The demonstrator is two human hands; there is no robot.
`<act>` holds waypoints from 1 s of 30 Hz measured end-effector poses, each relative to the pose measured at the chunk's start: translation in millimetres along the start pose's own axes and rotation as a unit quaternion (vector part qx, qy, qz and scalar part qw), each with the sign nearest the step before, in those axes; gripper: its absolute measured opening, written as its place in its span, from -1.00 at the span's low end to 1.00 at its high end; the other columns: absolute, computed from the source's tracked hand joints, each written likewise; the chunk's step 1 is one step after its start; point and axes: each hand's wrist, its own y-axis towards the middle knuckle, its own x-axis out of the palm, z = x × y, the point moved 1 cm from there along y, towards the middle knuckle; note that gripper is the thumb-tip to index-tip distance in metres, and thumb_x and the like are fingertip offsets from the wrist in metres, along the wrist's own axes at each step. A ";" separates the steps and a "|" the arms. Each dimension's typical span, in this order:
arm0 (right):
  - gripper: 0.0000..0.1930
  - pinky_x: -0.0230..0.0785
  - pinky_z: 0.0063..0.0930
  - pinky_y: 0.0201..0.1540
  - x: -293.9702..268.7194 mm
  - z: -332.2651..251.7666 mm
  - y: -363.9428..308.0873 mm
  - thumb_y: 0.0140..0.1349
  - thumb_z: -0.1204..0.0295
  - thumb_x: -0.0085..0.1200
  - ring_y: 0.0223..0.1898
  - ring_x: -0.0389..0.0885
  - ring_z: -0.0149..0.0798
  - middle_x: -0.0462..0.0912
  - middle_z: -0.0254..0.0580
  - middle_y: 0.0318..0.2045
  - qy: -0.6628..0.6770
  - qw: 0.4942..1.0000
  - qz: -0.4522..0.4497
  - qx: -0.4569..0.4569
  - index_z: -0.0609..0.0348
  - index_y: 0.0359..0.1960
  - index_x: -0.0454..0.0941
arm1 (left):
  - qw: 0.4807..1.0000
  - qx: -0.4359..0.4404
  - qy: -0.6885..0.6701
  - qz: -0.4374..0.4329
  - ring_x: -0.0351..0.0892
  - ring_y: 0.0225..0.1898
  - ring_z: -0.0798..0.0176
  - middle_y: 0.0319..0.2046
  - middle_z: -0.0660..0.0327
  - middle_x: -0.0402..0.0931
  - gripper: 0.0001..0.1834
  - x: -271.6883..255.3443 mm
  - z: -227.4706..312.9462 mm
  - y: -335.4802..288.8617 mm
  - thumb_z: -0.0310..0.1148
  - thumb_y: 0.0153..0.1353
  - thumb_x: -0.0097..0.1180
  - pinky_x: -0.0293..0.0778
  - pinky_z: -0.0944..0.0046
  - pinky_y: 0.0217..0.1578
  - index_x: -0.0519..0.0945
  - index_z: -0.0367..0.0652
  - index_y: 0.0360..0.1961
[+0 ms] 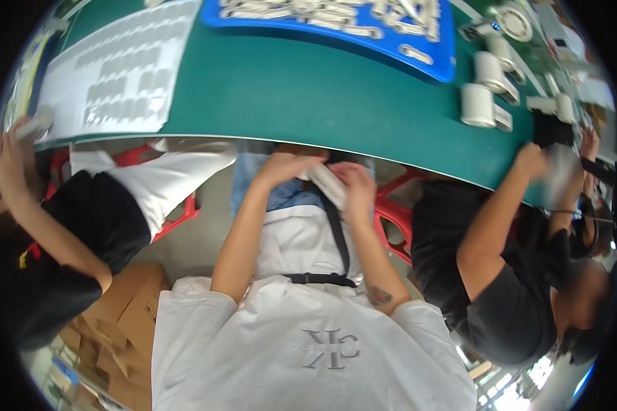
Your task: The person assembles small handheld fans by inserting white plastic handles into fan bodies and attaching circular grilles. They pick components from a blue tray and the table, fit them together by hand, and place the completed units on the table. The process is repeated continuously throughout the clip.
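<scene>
Over my lap, just below the front edge of the green table, I hold a white oblong piece (pixel 328 185), slanted down to the right. The fingers of my left hand (pixel 288 166) close on its upper left end. My right hand (pixel 355 186) grips it from the right side, its fingers slightly blurred. Small details of the piece are too blurred to make out. A black strap (pixel 336 236) hangs beneath the piece, down over my white shirt.
A blue tray (pixel 308 33) of off-white oblong parts stands at the table's far side. White sheet (pixel 134 65) with rows of grey shapes lies far left. White cylinders (pixel 478 106) stand right. Co-workers sit both sides, one hand (pixel 10 168) at left, another (pixel 531 163) at right.
</scene>
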 end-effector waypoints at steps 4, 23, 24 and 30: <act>-0.67 0.56 -0.20 -0.12 -19.8 -72.0 -38.2 0.33 0.18 -0.04 -0.25 0.68 -0.11 0.68 -0.04 -0.31 0.252 0.914 -0.088 0.305 0.24 -0.25 0.57 | 0.986 0.154 0.007 -0.064 0.49 -0.10 0.29 0.02 0.21 0.49 -0.02 -33.6 51.3 -111.8 -0.26 -0.23 0.59 0.46 0.26 -0.12 0.37 -0.14 0.29; -0.47 0.38 -0.35 0.12 8.5 -255.9 8.6 0.05 0.55 0.28 0.05 0.55 -0.17 0.61 -0.11 0.04 -0.358 0.837 -0.234 -0.341 0.16 0.14 0.53 | 0.935 0.290 0.144 0.142 0.60 -0.07 0.21 -0.14 0.14 0.61 -0.38 -90.1 207.4 -60.7 -0.09 -0.03 0.45 0.47 0.25 -0.04 0.59 -0.23 0.01; -0.46 0.41 -0.31 0.10 8.3 -254.0 13.2 0.04 0.53 0.30 0.04 0.56 -0.09 0.63 -0.09 0.03 -0.375 0.821 -0.224 -0.369 0.09 0.14 0.55 | 0.910 0.323 0.211 0.153 0.57 0.00 0.18 -0.06 0.13 0.58 -0.36 -91.8 208.2 -58.1 -0.13 -0.02 0.45 0.44 0.23 0.03 0.56 -0.21 0.06; -0.50 0.37 -0.22 0.17 4.1 -227.6 27.8 0.05 0.55 0.28 0.12 0.50 -0.01 0.58 -0.08 0.09 -0.405 0.788 -0.211 -0.413 0.11 0.11 0.56 | 0.843 0.445 0.280 0.111 0.47 0.12 0.01 0.01 0.12 0.53 -0.36 -63.6 210.1 -41.5 -0.41 -0.17 0.48 0.41 0.11 0.11 0.58 -0.13 0.05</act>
